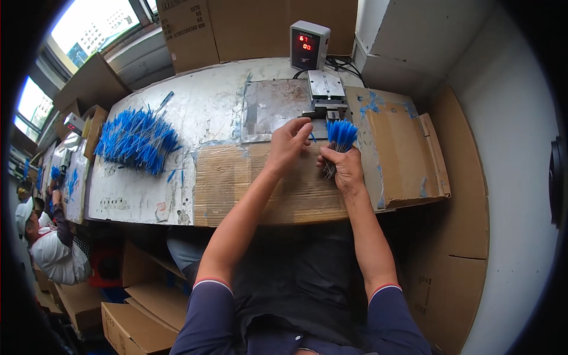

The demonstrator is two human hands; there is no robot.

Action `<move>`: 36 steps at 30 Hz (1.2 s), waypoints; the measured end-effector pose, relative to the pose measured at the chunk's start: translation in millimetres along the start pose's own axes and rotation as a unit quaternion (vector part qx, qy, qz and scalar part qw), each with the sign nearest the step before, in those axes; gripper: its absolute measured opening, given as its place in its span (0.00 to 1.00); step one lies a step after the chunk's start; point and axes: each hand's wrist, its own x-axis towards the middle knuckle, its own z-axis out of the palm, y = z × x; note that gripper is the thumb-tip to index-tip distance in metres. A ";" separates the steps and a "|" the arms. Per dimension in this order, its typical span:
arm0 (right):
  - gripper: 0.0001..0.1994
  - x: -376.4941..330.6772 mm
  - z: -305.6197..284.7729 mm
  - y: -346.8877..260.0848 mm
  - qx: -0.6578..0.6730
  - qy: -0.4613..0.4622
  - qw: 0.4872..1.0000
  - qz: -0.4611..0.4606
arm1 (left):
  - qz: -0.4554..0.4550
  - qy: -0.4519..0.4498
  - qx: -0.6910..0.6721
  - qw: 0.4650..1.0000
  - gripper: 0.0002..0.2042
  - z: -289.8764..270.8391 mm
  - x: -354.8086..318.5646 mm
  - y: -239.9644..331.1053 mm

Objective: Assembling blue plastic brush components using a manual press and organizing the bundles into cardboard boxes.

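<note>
while the worktable [213, 77] stretches across, a blue-tipped heap [139, 142] lies at its nine o'clock, a metal device [326, 89] at two. the left hand [290, 143] curls, whether pinching anything i cannot tell; at the device's six o'clock, the right hand [345, 167] clasps a blue-tipped bundle [342, 135].

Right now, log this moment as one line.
left hand: beside grey metal fixture, grip unclear | right hand: holding bundle of blue-topped thin stems | person's left: pile of similar stems
</note>
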 end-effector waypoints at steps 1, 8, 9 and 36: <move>0.08 4.5 -4.7 0.3 -0.019 0.021 0.999 -0.019 | 0.029 0.062 0.036 0.997 0.15 0.0 7.1 -1.9; 0.04 34.6 5.3 10.1 -0.081 0.149 0.977 -0.129 | 0.203 0.222 0.182 0.936 0.09 -34.4 57.9 -46.2; 0.03 38.0 8.9 13.3 -0.085 0.168 0.972 -0.139 | 0.197 0.224 0.165 0.940 0.09 -34.8 56.2 -45.1; 0.05 55.3 20.8 9.0 -0.027 0.205 0.975 -0.084 | 0.292 0.177 0.350 0.872 0.09 -14.8 45.8 -26.4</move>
